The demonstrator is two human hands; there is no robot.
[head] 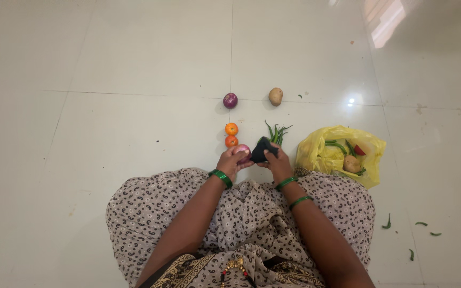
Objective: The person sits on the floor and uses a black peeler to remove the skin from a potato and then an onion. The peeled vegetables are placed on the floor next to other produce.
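While a purple onion is held in the closed fingers of the left hand, a dark eggplant is gripped by the right hand, both just above the patterned lap. Two orange tomatoes lie just beyond the left hand, green chillies beyond the right. Farther off, another onion and a potato are seen on the tiled floor. A yellow bag of vegetables lies at the right.

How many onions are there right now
2: one purple onion on the floor beside the potato, one in the left hand. The yellow bag may hide more.
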